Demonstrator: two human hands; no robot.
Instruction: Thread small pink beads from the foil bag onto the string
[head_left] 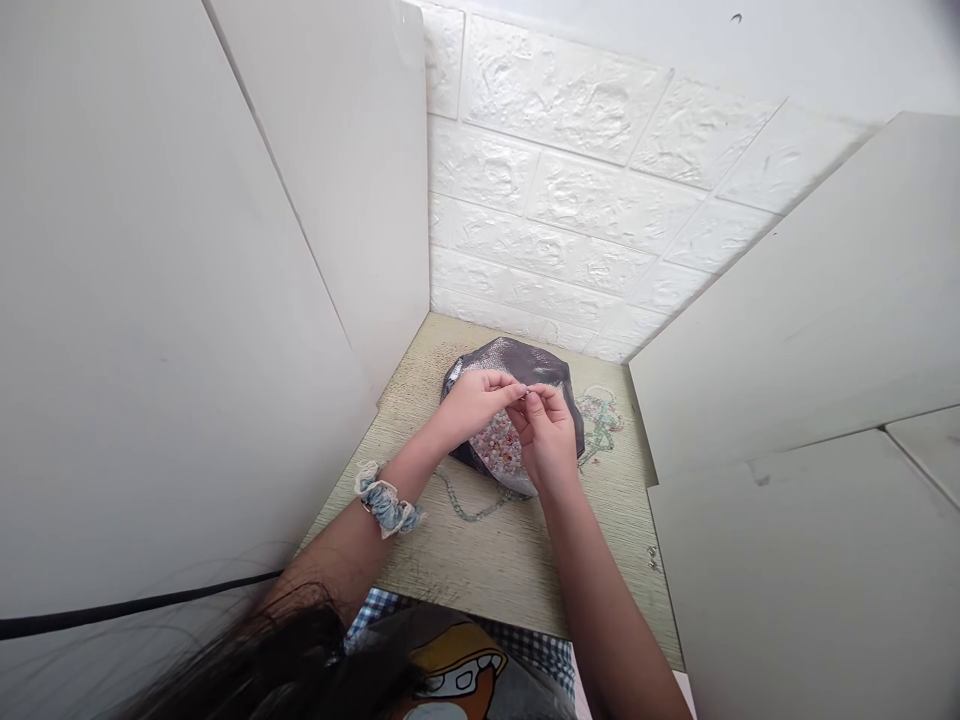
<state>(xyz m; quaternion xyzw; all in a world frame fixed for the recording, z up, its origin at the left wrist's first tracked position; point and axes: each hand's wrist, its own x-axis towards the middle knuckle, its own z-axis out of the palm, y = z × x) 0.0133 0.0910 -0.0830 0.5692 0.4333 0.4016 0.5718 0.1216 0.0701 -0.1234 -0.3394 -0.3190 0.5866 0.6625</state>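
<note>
Both hands meet above a dark, shiny bag (513,354) that lies spread on the wooden table. My left hand (486,402) reaches in from the left with its fingertips pinched together. From the right, my right hand (546,430) pinches at the same spot, and the fingertips of both hands touch. What they hold is too small to make out. Many small pink, white and reddish beads (499,445) lie in the bag below the hands. A string of pale green beads (466,514) curves out from the bag's front edge.
More beaded strands (600,420) lie in a heap right of the bag. White panels (360,180) rise on both sides, and a white brick-pattern wall (555,200) stands behind the table (480,570). Small metallic items (652,557) lie at its right edge. A black cable (142,603) runs at lower left.
</note>
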